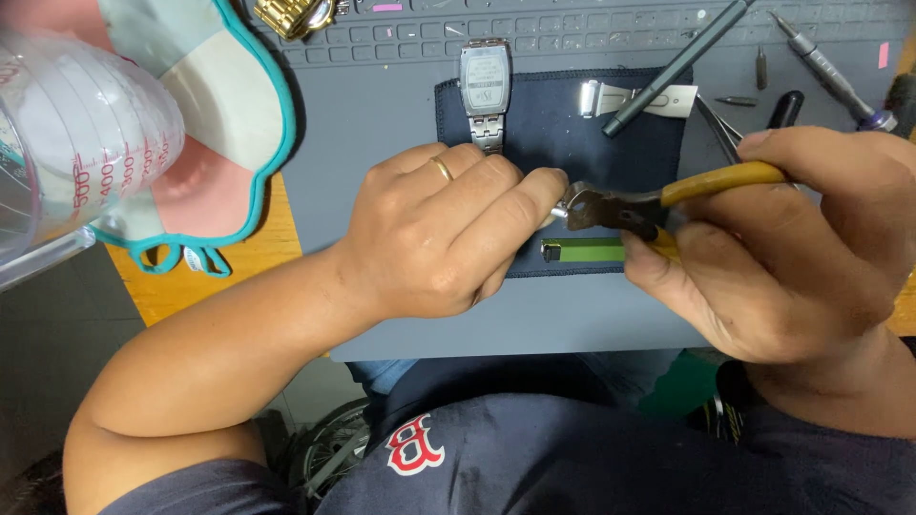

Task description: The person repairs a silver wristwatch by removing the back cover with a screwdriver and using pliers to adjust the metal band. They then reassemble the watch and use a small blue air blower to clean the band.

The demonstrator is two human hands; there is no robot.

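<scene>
Head view. Nearest: clear plastic measuring jug (67, 143), cut off at the frame's upper left.

Left hand (439, 234): clenched, fingertips pinching a small metal piece that is mostly hidden, probably to steady it at the plier tips.

Right hand (792, 238): closed around yellow-handled pliers (620, 205); jaws nip that piece.

Just below the grip: green bar tool (582, 251).

Above the grip, on a dark blue cloth pad (563, 124): silver rectangular wristwatch (485, 91).

Beyond the pliers: black pen-like tool (677, 67), steel screwdriver (830, 72).
</scene>
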